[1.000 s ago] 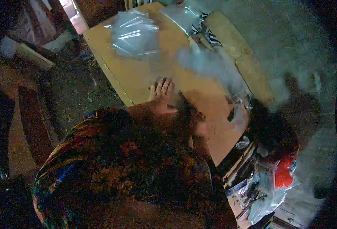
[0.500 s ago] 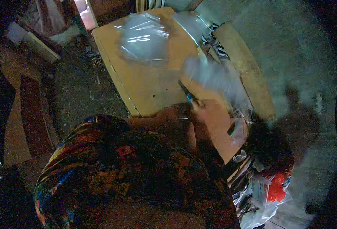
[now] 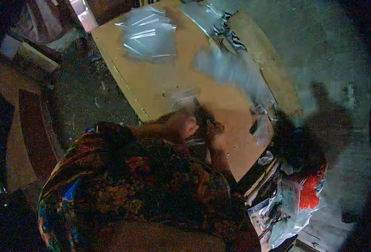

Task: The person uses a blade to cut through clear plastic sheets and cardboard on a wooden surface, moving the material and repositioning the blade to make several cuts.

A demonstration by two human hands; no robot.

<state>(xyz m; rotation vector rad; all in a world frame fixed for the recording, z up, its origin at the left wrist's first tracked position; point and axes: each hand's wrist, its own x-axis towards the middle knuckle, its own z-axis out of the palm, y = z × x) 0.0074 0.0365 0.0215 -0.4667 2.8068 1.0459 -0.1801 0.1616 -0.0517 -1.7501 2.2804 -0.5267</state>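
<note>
My left hand (image 3: 187, 127) is closed over the near part of the wooden table (image 3: 152, 86). A piece of clear plastic film (image 3: 186, 96) sticks out past its far side, and shiny film shows below it too. Close on its right, my right hand (image 3: 215, 133) is curled in deep shadow. Anything in its fingers is too dark to make out. Farther off on the table lies a pile of clear plastic sheets (image 3: 149, 35). More clear plastic (image 3: 227, 69) is spread to the right of it.
A zebra-striped item (image 3: 231, 38) and a long tan board (image 3: 267, 63) line the table's right side. At lower right a clear bag (image 3: 292, 229) sits beside something bright red (image 3: 310, 193). A brown panel (image 3: 36, 130) stands at the left.
The slim dark tool with a blue part at my right hand no longer shows. My left hand has come into clear sight beside the right, with clear film at it. The view has shifted slightly.
</note>
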